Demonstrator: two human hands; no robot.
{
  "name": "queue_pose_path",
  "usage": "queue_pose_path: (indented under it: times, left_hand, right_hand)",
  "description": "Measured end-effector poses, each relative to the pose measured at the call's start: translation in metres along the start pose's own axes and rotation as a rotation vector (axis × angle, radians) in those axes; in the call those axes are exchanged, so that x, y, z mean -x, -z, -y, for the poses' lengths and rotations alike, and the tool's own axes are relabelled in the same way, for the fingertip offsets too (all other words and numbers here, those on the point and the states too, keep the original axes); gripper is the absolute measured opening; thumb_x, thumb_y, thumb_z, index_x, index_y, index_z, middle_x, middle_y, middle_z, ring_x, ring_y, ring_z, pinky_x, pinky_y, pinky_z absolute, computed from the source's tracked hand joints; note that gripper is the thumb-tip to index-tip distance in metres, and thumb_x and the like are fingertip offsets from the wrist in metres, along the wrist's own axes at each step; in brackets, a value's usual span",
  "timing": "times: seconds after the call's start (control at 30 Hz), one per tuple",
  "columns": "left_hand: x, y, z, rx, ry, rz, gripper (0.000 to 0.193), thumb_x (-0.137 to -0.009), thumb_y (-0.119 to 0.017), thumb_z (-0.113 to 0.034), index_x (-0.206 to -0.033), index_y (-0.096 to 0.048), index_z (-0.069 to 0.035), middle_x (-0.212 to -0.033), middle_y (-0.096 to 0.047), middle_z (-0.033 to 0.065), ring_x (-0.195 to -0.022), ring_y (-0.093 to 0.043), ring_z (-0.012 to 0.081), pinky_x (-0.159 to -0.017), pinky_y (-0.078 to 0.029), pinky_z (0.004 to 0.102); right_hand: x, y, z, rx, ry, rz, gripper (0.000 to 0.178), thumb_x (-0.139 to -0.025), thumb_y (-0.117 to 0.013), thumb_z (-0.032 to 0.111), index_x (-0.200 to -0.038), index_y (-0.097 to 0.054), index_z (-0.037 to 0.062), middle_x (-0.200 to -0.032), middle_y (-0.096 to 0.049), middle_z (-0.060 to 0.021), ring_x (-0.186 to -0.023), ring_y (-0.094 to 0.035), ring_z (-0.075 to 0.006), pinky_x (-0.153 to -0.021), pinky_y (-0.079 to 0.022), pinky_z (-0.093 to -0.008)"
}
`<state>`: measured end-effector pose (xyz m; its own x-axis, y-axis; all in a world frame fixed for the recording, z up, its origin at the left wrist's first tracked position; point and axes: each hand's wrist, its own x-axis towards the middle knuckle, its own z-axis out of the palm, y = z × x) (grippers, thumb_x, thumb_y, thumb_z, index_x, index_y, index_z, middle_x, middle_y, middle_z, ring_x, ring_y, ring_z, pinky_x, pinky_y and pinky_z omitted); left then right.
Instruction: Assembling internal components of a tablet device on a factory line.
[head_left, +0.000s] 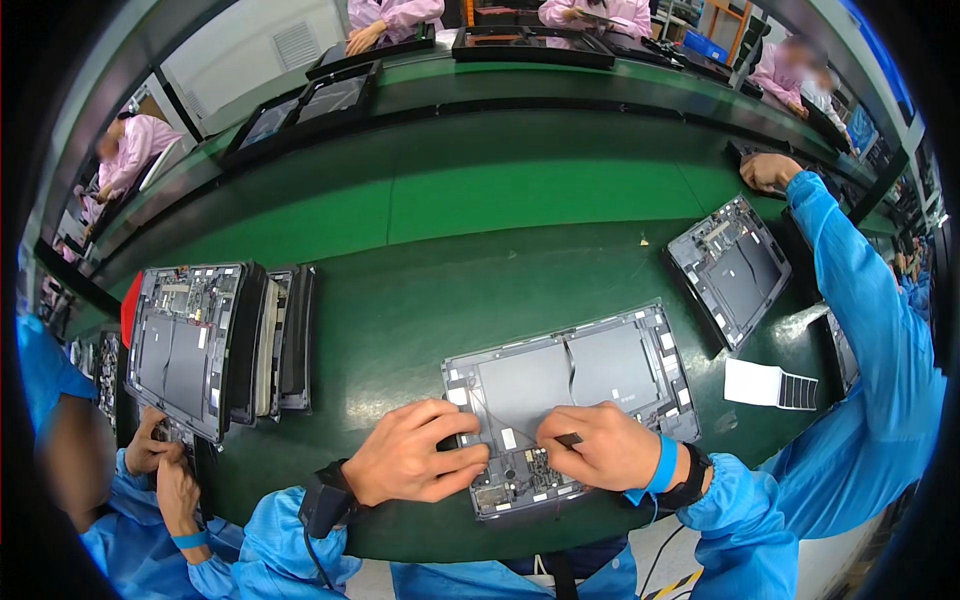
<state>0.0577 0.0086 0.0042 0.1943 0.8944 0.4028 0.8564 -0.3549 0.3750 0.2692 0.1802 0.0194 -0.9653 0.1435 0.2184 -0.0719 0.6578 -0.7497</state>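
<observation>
In front of me lies an opened tablet-like device point(620, 365), with grey battery panels, a dark cable across them and a circuit board point(530, 475) along its near side. My left hand point(415, 455) rests at the device's left edge, its fingertips touching the frame and its fingers apart. Over the circuit board my right hand point(605, 445) is closed round a slim dark hand tool point(569, 439). Only the tool's short dark end shows above the fingers; its tip is hidden, so I cannot tell its exact kind.
Several similar opened devices point(180, 350) stand stacked at the left. Another one point(733, 265) lies tilted at the right, near a white label sheet point(753, 383). Co-workers' hands point(165, 470) and a blue-sleeved arm point(860, 270) flank me. A green conveyor point(450, 200) runs beyond the table.
</observation>
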Motion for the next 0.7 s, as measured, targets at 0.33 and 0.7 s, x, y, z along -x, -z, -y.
queue_pose_path:
  times: [0.33,0.7]
  left_hand:
    - [0.017,0.0,-0.005,0.158,0.081,-0.097,0.024,-0.071,-0.078,-0.011,-0.094,-0.077,-0.019,-0.103,-0.065,0.0027,-0.109,-0.063,0.0248,-0.082,-0.058,0.036]
    - [0.016,-0.002,0.003,0.061,-0.019,-0.047,0.022,-0.074,-0.075,-0.018,-0.096,-0.074,-0.02,-0.103,-0.061,0.0028,-0.104,-0.062,0.0233,-0.076,-0.058,0.035]
  right_hand:
    - [0.001,0.006,0.007,-0.296,-0.227,0.0,0.014,-0.089,-0.065,0.01,-0.1,-0.067,0.0011,-0.08,-0.067,-0.015,-0.064,-0.066,-0.0303,-0.059,-0.054,-0.0373]
    - [-0.019,-0.018,0.007,-0.206,0.011,0.055,0.014,-0.09,-0.066,0.009,-0.099,-0.068,-0.0012,-0.078,-0.065,-0.0139,-0.065,-0.065,-0.0326,-0.058,-0.053,-0.0394]
